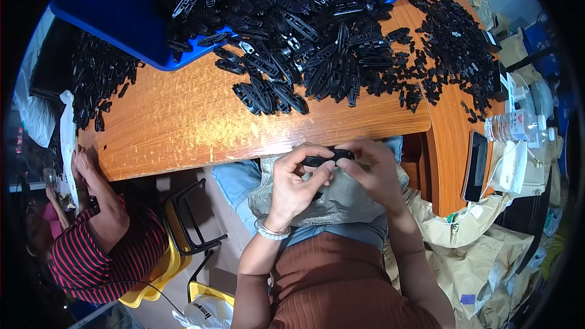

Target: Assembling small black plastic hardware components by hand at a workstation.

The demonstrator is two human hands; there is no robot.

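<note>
- spilling out of a tipped blue tray (116, 12), a heap of black plastic parts (304, 30) is spread over the wooden counter (183, 122).
- a single black plastic piece (326, 158) is gripped between the left hand (295, 186) and right hand (378, 173), just off the counter's near edge, above the lap.
- bare wood is left between heap and edge.
- a phone (476, 166) is seen at the right rim.

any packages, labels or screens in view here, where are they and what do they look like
Phone: right table edge, flat dark slab, screen off.
Bottle: lying beyond the phone, clear plastic with a white label.
White bags: right of the phone, crumpled.
Brown paper bags: lower right, piled.
</note>
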